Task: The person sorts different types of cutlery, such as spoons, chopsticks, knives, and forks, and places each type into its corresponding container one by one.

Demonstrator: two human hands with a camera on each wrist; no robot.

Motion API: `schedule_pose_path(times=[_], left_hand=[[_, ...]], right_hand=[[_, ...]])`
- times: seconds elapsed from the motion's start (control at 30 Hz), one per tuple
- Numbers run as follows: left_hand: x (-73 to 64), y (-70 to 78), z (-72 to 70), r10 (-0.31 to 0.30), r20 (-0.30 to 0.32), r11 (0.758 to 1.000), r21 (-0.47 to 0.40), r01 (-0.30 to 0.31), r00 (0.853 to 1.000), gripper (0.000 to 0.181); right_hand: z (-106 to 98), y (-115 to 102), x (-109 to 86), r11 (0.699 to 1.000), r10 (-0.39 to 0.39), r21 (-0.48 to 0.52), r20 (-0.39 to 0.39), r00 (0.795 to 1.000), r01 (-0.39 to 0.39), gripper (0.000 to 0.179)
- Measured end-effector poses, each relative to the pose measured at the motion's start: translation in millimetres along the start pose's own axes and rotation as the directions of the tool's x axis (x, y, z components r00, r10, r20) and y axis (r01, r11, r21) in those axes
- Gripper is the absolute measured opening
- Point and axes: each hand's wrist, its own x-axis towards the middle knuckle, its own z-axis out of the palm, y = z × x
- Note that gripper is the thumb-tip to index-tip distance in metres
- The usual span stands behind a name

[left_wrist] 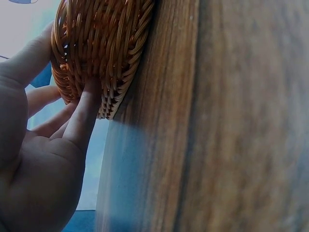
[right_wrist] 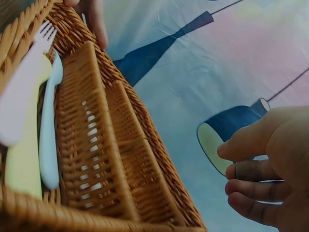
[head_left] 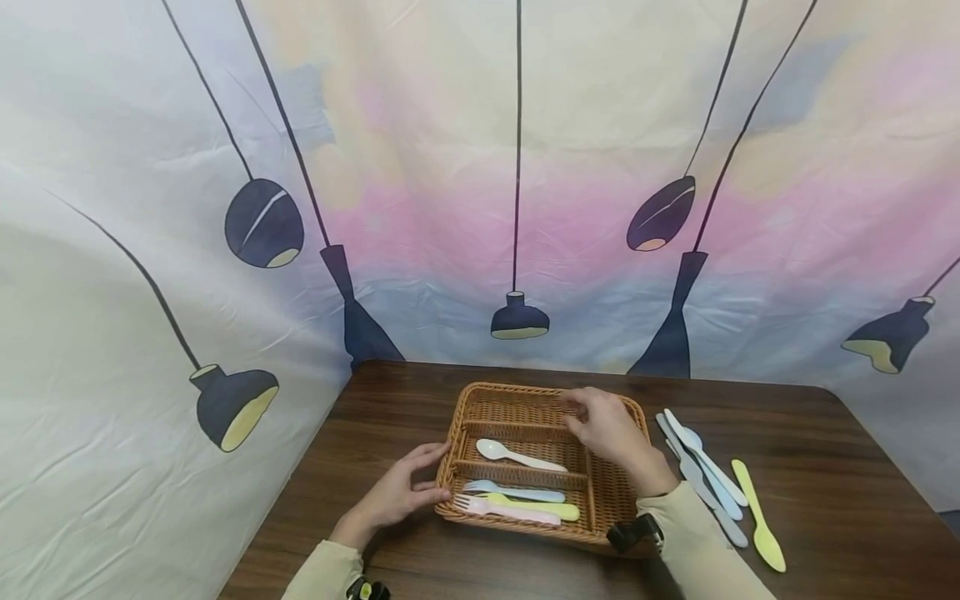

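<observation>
- Left hand [head_left: 401, 492], fingers spread, touches the basket [head_left: 510, 408] on the table [head_left: 401, 408]; light pressure should steady it.
- Right hand [head_left: 609, 427], empty, loosely curled, hangs over it; best clear the rim [head_left: 517, 387].

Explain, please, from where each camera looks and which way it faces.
Head: worn on the head, facing forward and down at the basket on the table; left hand, right hand and sleeves show.
Left wrist: worn there, facing the basket's outer wall; the left hand shows.
Right wrist: worn there, facing across the basket's inside towards the backdrop; the right hand and part of the left hand show.
Both wrist views share the basket and left hand.
</observation>
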Motion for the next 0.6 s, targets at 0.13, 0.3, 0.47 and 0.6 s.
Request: schedule_pose_path(times=[0.13, 0.3, 0.47, 0.6], left_hand=[[-0.1, -0.5, -0.4, -0.011, -0.001, 1.000, 0.005, 0.011, 1.000, 0.078], [0.0, -1.6, -0.6, -0.007, -0.003, 1.000, 0.004, 0.007, 1.000, 0.078], [0.3, -1.2, -0.3, 0.000, -0.001, 1.000, 0.003, 0.000, 1.000, 0.078], [0.4, -0.7, 0.1, 0.005, -0.002, 1.000, 0.002, -0.005, 1.000, 0.078]], right_hand=[[-6.2, 8.3, -4.1, 1.000, 0.007, -0.014, -0.029, 1.000, -0.008, 0.031], [-13.5, 19.0, -8.7, 0.999, 0.041, -0.001, -0.050, 0.998, -0.041, 0.032], [-22.1, 33.4, -15.1, 0.997, 0.064, -0.030, -0.083, 0.995, -0.067, 0.032], [-31.4, 47.2, -22.5, 0.995, 0.082, -0.052, -0.103, 0.991, -0.087, 0.030]])
